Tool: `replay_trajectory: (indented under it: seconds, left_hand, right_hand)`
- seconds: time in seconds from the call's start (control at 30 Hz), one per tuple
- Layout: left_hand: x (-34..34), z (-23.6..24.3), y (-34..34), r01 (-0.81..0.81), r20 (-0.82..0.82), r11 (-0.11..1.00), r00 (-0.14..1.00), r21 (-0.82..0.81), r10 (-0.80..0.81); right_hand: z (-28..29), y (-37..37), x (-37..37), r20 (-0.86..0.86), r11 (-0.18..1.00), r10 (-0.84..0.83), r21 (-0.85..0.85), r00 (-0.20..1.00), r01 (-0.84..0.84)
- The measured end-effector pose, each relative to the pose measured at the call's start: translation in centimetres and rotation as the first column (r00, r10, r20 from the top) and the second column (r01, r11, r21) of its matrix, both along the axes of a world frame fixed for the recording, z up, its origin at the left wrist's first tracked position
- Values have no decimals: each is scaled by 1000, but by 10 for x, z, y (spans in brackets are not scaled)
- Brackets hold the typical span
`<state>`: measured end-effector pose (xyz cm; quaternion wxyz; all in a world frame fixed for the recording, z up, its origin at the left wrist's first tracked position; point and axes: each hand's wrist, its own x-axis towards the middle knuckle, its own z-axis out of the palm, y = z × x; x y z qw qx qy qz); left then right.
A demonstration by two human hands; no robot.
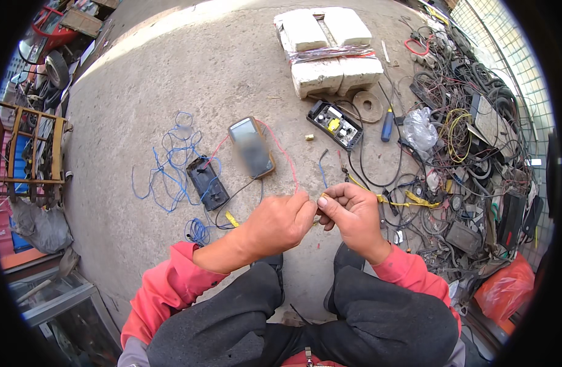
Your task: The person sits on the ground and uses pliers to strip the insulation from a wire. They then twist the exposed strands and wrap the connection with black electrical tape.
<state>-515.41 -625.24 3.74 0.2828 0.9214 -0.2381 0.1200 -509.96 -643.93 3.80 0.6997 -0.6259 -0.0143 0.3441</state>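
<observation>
A: Two hands meeting low over the concrete ground, and this looks like mid-job to me! The black box sits open toward the ground's far side, its circuit parts bared, so that much is done.

B: And the black shell lies apart, over toward the left edge, a red lead running from it to the handheld device. Nothing is closed up, so I'd say putting it together remains.

A: Now the fingers! Left hand: curled tight, a narrow pinch, with the red wire running right up to it and seemingly caught there.

B: Right hand: thumb pressed to the forefinger, narrow too, the tips almost meeting the left's. What's between them? Too small to tell, so whether that wire end is finished, I can't call.

A: Yellow tape trails toward the heap by the right edge; the blue-handled screwdriver lies beyond, in neither hand.

B: Any writing? The device's screen is a blur, and I can make out no label on box or shell. The foam block near the far edge carries shiny banding, but no lettering I can read.
</observation>
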Motion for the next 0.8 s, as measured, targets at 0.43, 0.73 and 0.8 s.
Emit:
replay_trajectory:
  seconds: [0.43,0.73,0.8]
  left_hand:
    - [-3,-4,11,-392,-624,728,778,-563,-64]
    - [8,-5,19,-717,-778,403,311,-569,-545]
    - [9,-6,21,-746,-750,357,278,-562,-600]
  right_hand:
    - [-8,-4,-1,111,999,-23,36,994,19]
    - [-11,-5,-3,230,995,-3,100,973,-20]
    - [-11,-5,-3,243,994,0,104,970,-26]
